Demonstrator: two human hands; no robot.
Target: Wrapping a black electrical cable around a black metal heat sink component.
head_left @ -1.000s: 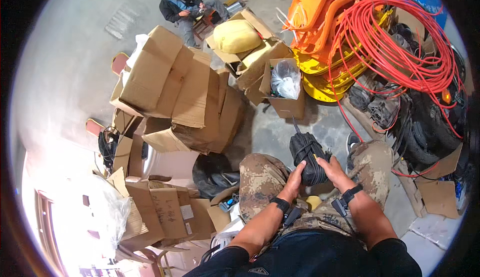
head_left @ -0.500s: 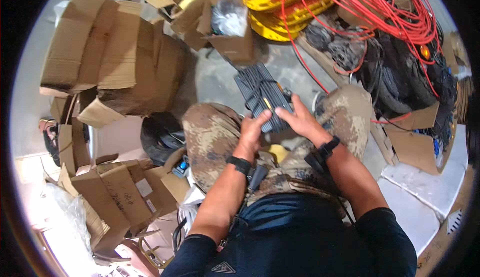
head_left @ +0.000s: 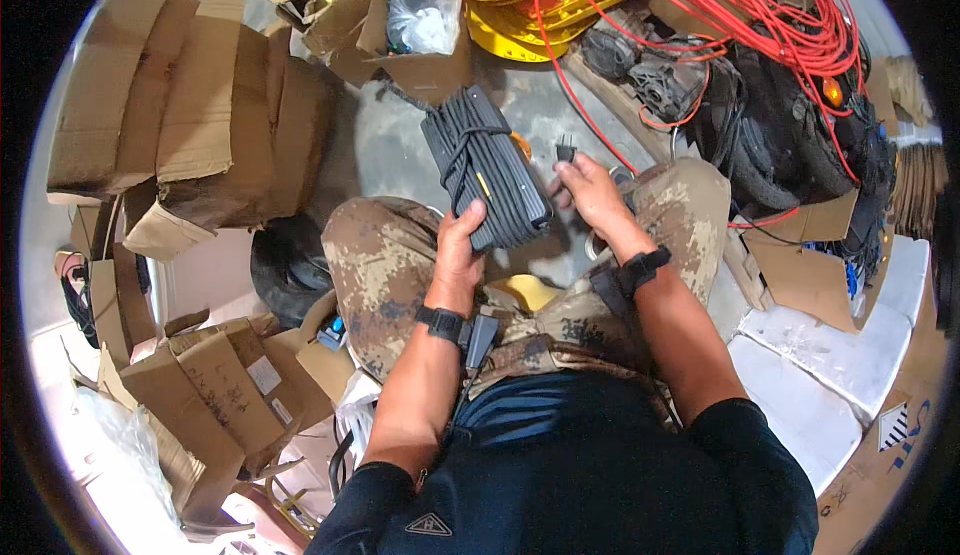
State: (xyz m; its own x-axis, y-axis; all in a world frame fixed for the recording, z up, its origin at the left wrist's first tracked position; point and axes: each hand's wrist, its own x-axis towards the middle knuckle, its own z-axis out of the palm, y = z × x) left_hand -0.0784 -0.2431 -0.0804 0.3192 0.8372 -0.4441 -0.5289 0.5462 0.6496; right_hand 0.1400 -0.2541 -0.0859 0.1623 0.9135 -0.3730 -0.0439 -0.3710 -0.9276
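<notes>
Above my knees is a dark, box-shaped unit wound with black cord (head_left: 488, 170), tilted, with a small yellow mark on its face. My left hand (head_left: 462, 240) grips its lower left edge, thumb over the windings. Just right of the unit, my right hand (head_left: 593, 193) pinches a black power plug (head_left: 566, 149), its metal prongs pointing up and away from me. The fingers of that hand are curled and partly hidden. Something orange shows at the unit's far right side, mostly covered.
Large cardboard boxes (head_left: 190, 105) are stacked at left, an opened one (head_left: 225, 385) below. A box (head_left: 425, 73) holding a clear plastic bag stands ahead. Coiled red hose (head_left: 740, 5), yellow trays (head_left: 510, 40) and black tires (head_left: 765, 170) crowd the far right. White slabs (head_left: 800, 405) lie at right.
My right hand has left the unit and moved right, now holding the plug. The unit has turned slightly and shifted left, held by my left hand alone. The whole view has shifted a little.
</notes>
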